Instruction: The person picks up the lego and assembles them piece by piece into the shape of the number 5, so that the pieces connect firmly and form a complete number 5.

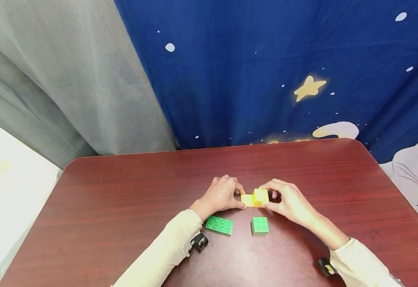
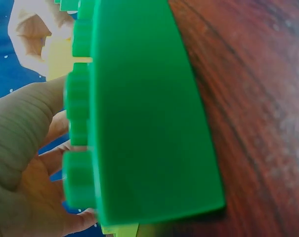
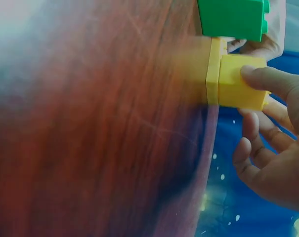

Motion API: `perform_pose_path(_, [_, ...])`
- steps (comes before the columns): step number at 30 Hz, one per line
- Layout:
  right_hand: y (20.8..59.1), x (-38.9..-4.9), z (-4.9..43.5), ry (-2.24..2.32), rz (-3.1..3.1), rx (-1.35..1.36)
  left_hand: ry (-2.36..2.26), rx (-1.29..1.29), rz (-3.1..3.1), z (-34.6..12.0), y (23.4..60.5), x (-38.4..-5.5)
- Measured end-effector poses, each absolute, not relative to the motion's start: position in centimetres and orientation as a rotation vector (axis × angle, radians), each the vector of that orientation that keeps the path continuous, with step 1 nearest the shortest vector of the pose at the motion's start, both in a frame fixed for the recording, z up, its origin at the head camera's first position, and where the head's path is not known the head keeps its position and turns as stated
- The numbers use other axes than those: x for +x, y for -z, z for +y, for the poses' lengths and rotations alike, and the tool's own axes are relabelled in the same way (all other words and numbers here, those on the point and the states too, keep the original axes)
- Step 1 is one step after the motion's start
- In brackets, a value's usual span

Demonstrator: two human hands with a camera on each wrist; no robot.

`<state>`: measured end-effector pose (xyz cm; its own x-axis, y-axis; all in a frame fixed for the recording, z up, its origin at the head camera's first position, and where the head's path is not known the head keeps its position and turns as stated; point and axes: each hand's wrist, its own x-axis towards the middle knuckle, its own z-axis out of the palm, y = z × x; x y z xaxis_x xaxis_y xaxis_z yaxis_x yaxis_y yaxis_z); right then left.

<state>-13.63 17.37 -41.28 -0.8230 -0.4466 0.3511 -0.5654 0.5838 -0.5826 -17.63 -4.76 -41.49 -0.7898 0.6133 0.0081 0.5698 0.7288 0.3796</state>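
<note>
My left hand [image 1: 220, 195] pinches the left end of a thin yellow building plate [image 1: 246, 200] between thumb and fingers. On the plate's right end sits a square yellow building brick [image 1: 261, 197], which my right hand [image 1: 290, 202] grips from the right. In the right wrist view, the thumb presses one side of the yellow brick [image 3: 238, 89], with the thin plate [image 3: 213, 81] under it. The long green brick [image 2: 149, 113] fills much of the left wrist view and hides part of the left hand [image 2: 21, 138].
Nearer me on the dark red table [image 1: 122, 199] lie the long green brick [image 1: 219, 225], by the left wrist, and a square green brick [image 1: 260, 226], between the forearms. A blue curtain [image 1: 237, 79] and a grey curtain [image 1: 87, 79] hang behind the table's far edge.
</note>
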Motion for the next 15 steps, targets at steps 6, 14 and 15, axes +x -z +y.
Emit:
perform_pose_path(6, [40.83,-13.78,17.28,-1.078,-2.705,0.806,-0.572,0.96,2.8,-4.69,41.22,-17.66])
perform_pose_path(14, [41.31,-14.03,17.21,-1.084,-2.716,0.805,-0.618,0.927,2.77,-4.87,41.21,-17.68])
perform_pose_path(15, [41.4,-14.11,17.23,-1.083,-2.719,0.804,-0.619,0.917,2.769,-4.85,41.26,-17.73])
